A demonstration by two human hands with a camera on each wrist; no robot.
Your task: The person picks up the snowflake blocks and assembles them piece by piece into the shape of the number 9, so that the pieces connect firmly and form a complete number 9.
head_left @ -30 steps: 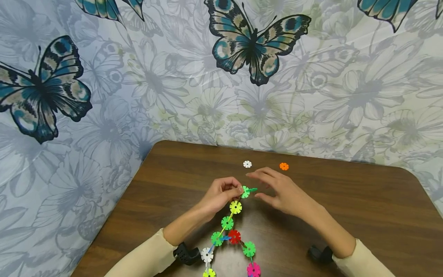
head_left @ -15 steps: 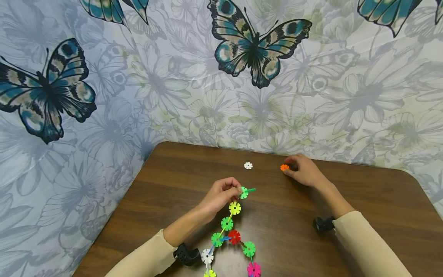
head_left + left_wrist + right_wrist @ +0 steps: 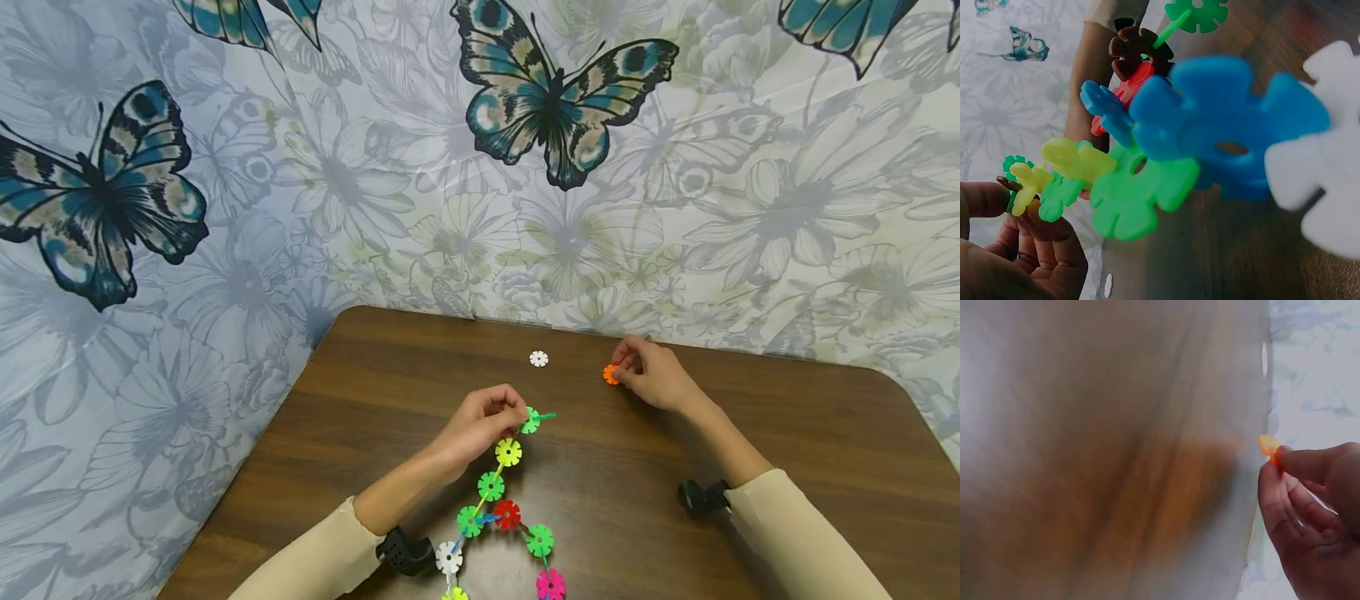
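My left hand (image 3: pixel 476 425) pinches the far end of a chain of slotted flower-shaped plastic discs, beside a green disc (image 3: pixel 530 420) with another green one set edge-on in it. Down from there the chain runs through a yellow disc (image 3: pixel 508 452) and more green ones, with a branch through a red disc (image 3: pixel 507 515). Up close in the left wrist view are a blue disc (image 3: pixel 1191 112) and a brown disc (image 3: pixel 1138 53) of the chain. Between thumb and fingertips, my right hand (image 3: pixel 654 377) pinches a loose orange disc (image 3: pixel 611 374), also seen in the right wrist view.
A loose white disc (image 3: pixel 538 358) lies near the back edge of the wooden table (image 3: pixel 787 433). Behind the table hangs a butterfly-patterned cloth (image 3: pixel 420 183). The chain's near part runs out of the bottom of the head view.
My right hand has moved from beside the chain's end to the back right, taken hold of the orange disc and shifted it slightly nearer. The left hand keeps its grip almost unmoved.
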